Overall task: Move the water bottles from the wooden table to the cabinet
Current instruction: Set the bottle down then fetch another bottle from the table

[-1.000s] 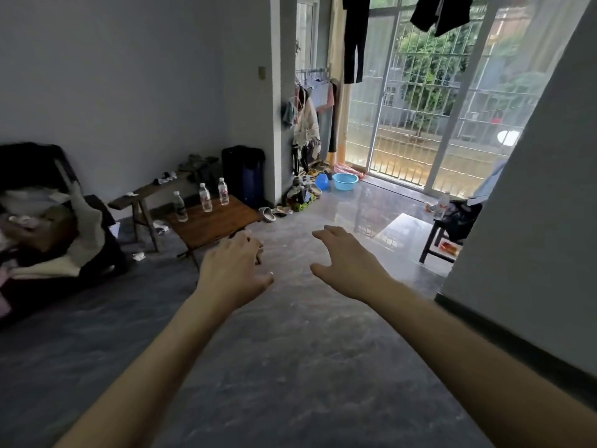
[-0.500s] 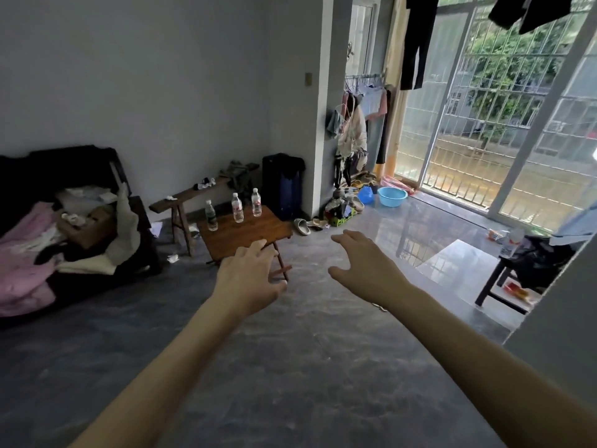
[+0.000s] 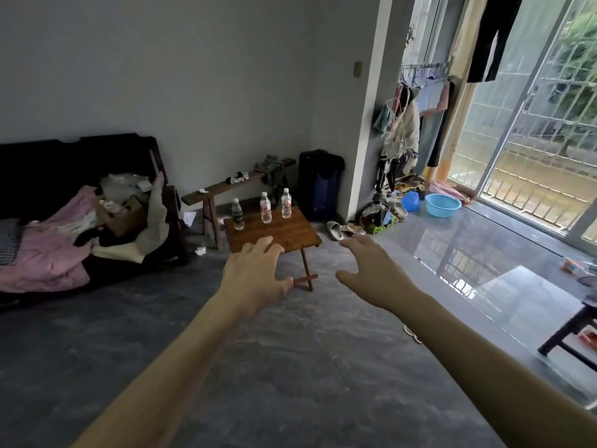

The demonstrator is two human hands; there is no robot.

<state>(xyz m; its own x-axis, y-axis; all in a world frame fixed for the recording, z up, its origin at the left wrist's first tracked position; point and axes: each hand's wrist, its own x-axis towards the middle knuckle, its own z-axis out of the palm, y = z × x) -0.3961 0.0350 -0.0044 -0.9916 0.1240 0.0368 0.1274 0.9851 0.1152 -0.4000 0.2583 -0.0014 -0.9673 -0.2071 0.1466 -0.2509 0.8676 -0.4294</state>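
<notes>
Hands empty, bottles on table

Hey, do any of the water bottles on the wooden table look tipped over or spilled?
No. All three water bottles stand upright, capped, in a row along the far edge of the wooden table. No puddle shows on it.

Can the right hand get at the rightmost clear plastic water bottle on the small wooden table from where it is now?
Probably not yet. The right hand is open and empty, but the rightmost clear plastic water bottle stands at the small wooden table's far edge. Nothing blocks the way.
</notes>
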